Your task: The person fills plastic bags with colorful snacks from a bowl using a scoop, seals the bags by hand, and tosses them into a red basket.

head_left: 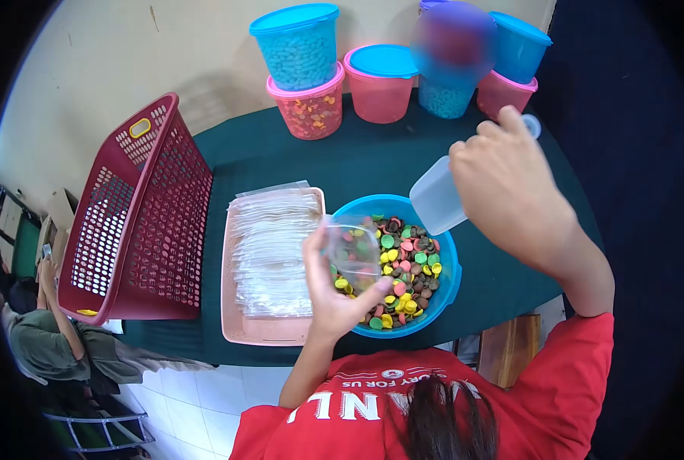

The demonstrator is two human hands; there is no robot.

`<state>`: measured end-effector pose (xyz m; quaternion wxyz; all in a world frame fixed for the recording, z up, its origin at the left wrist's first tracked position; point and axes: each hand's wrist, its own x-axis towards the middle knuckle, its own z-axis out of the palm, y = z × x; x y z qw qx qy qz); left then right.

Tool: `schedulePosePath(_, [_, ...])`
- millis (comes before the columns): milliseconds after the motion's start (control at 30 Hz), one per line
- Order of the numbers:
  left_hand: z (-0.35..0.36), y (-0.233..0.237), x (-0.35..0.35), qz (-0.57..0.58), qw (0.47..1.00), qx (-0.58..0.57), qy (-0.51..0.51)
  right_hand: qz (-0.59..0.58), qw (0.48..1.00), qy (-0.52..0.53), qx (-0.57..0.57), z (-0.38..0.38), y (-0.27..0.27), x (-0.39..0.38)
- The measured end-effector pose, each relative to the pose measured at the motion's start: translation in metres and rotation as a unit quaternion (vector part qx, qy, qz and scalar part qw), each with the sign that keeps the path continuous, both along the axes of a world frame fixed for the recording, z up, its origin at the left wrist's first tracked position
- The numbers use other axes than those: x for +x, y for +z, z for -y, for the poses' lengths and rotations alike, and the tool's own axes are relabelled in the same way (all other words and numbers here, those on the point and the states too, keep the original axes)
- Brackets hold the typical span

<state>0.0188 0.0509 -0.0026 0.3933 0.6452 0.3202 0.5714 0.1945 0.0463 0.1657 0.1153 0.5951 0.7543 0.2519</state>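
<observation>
My left hand (330, 295) holds a clear plastic cup (353, 249) over the left part of a blue basin (453, 268). In the basin lie many small shell-shaped pieces (407, 268), yellow, green, pink and brown. Above the basin's upper right edge, my right hand (503, 169) is closed round a translucent scoop (438, 195), its wide end tilted down toward the basin. Whether anything is in the scoop cannot be made out. Left of the basin, a pink tray (273, 331) carries a long stack of clear plastic bags (273, 253).
A tall maroon basket (154, 222) stands at the left. Along the back are stacked tubs, among them a blue-lidded tub (296, 50), a pink tub (380, 92) and a tub of orange pieces (307, 111). Another person (58, 345) is at the far left, beyond the table.
</observation>
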Motion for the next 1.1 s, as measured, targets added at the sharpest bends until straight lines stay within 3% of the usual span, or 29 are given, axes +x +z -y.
schedulePosePath(133, [0.009,0.014,-0.017,0.15,0.986,-0.068,0.031,0.018,0.997,0.0,-0.07,-0.011,-0.049,0.006])
schedulePosePath(333, [0.013,0.002,-0.025,0.116,0.99,-0.028,0.071,0.039,0.998,-0.004,-0.044,0.005,-0.139,-0.002])
schedulePosePath(433, [0.016,0.008,-0.031,0.104,0.991,-0.024,0.077,-0.016,0.999,-0.015,-0.024,0.012,-0.144,0.002])
schedulePosePath(567, [0.021,0.027,-0.037,0.144,0.977,-0.001,0.155,-0.05,0.991,0.006,-0.124,0.023,-0.123,0.005])
schedulePosePath(667, [0.024,0.029,-0.047,0.088,0.979,0.043,0.176,-0.113,0.962,0.041,-0.247,0.024,-0.131,0.0])
schedulePosePath(800, [0.03,0.041,-0.053,0.113,0.979,0.045,0.166,-0.198,0.946,0.031,-0.256,0.017,-0.137,0.008])
schedulePosePath(1033, [0.031,0.042,-0.065,0.084,0.98,0.048,0.171,-0.226,0.934,0.037,-0.273,0.022,-0.145,0.002])
schedulePosePath(1100, [0.031,0.041,-0.065,0.069,0.979,0.048,0.186,-0.273,0.938,0.078,-0.198,0.023,-0.157,-0.005])
